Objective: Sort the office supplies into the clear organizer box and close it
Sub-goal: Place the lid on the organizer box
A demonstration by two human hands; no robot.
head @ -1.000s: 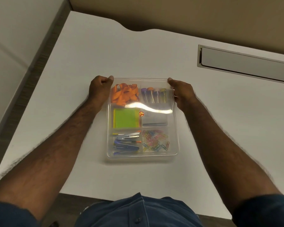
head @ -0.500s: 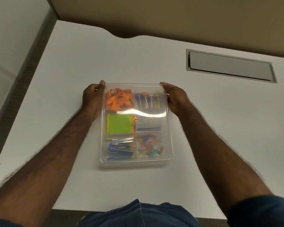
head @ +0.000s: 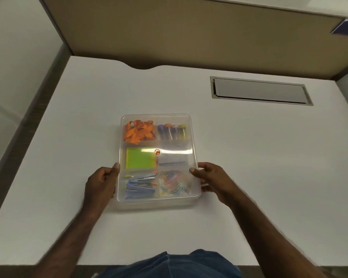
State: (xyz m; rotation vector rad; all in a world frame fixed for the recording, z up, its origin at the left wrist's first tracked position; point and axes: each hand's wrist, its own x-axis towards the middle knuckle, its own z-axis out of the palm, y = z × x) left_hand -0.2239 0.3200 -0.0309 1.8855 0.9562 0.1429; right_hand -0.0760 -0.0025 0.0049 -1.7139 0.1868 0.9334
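— Our left hand (head: 100, 183) and right hand (head: 213, 178) clasp the near sides of the organizer box (head: 192, 137).
— Yes, it lies between us on the desk (head: 249, 157), long axis running away.

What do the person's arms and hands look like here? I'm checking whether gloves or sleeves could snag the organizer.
Both the left hand and right hand are bare, with no gloves, rings or watch visible. The forearms are uncovered; no sleeves show. Blue denim appears at the bottom edge.
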